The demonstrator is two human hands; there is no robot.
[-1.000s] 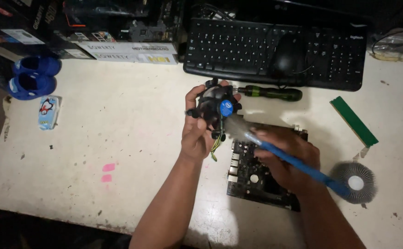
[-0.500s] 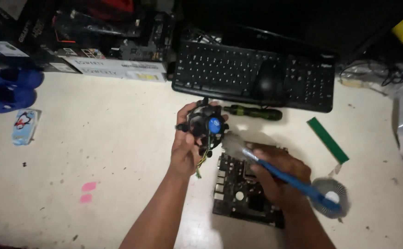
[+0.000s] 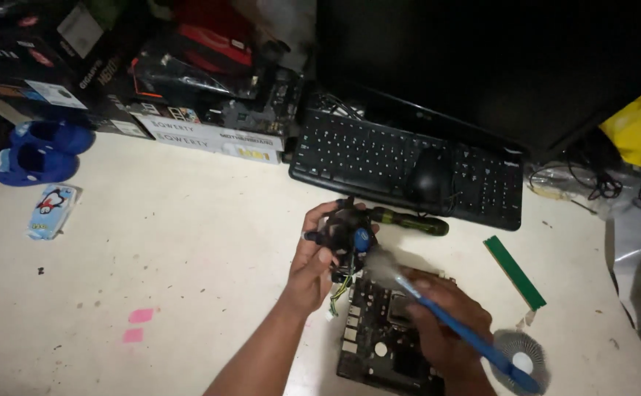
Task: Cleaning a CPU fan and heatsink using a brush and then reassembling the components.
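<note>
Head camera, looking down at a pale, stained table: the left hand grips a black CPU cooler fan with a blue centre sticker, lifted just below the middle of the frame, its wires hanging down. The right hand is closed round a blue-handled brush, bristles touching the fan. Beneath both lies a dark motherboard. A green-handled screwdriver lies just below a black keyboard. To the right rest a green memory stick and a round finned heatsink.
</note>
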